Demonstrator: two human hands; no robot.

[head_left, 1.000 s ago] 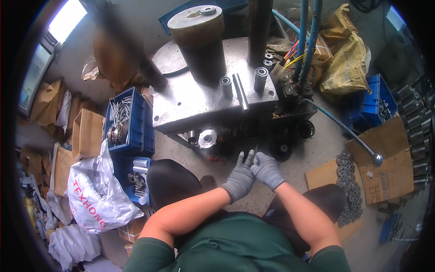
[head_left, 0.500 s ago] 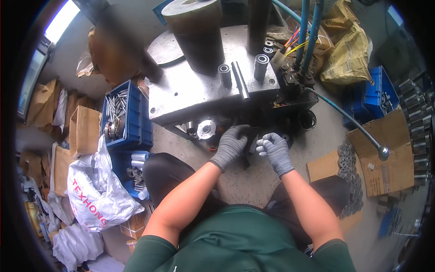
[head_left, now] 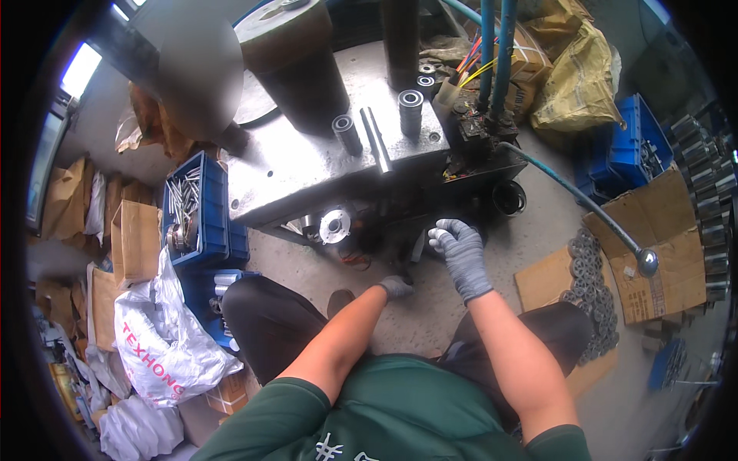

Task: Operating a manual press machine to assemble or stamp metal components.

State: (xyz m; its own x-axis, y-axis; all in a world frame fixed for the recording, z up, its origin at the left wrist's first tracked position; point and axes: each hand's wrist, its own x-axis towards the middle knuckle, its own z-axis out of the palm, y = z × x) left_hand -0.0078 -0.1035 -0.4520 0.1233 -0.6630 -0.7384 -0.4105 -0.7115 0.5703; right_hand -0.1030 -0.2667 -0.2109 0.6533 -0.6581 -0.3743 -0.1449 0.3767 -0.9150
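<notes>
My left hand [head_left: 397,286], in a grey knit glove, is low between my knees, beside a dark part under the metal bench; its fingers are mostly hidden. Higher and to the right, my right hand [head_left: 463,257], gloved alike, is raised in front of the bench with its fingers curled together. Whatever those fingers may hold is too small to make out. On the bench top [head_left: 296,165] lies a bright metal shaft [head_left: 376,140], its near end over the front edge. A short bearing stack [head_left: 347,136] and a taller bearing stack [head_left: 411,115] stand on either side of it.
A round white metal flange [head_left: 335,225] sits under the bench's front edge. At left, a blue crate [head_left: 215,207] holds metal rods, near a white sack [head_left: 157,330]. At right, a ball-ended lever [head_left: 648,262] juts out above cardboard [head_left: 653,284] and rows of metal rings [head_left: 590,300].
My left hand has dropped from the bench front down toward my body. My right hand stays raised with fingers curled. The whole view has shifted slightly.
</notes>
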